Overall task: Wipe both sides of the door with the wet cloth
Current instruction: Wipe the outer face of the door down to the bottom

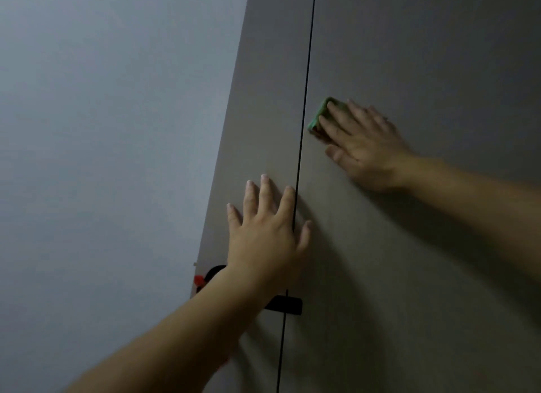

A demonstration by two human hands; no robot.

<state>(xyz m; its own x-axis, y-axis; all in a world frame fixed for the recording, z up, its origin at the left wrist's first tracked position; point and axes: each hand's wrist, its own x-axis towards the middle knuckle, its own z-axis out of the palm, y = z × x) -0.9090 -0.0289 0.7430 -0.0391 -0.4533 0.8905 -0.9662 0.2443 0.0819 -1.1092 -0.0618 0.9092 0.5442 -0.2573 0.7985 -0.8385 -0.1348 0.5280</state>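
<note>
- Right hand [363, 147]: fingers flat and together, pressing the green cloth [317, 117] against the door [409, 71], just right of a dark vertical seam [304, 100]. I read it as pressure for wiping, not a pinch.
- Left hand [266, 231]: spread, empty, palm on the door across the seam (bracing the panel, I judge).
- Cloth mostly hidden under the fingers.
- Black fitting [288, 305] and something red [200, 281] below, part-covered by the left forearm; unidentifiable.
- Door's other side unseen.
</note>
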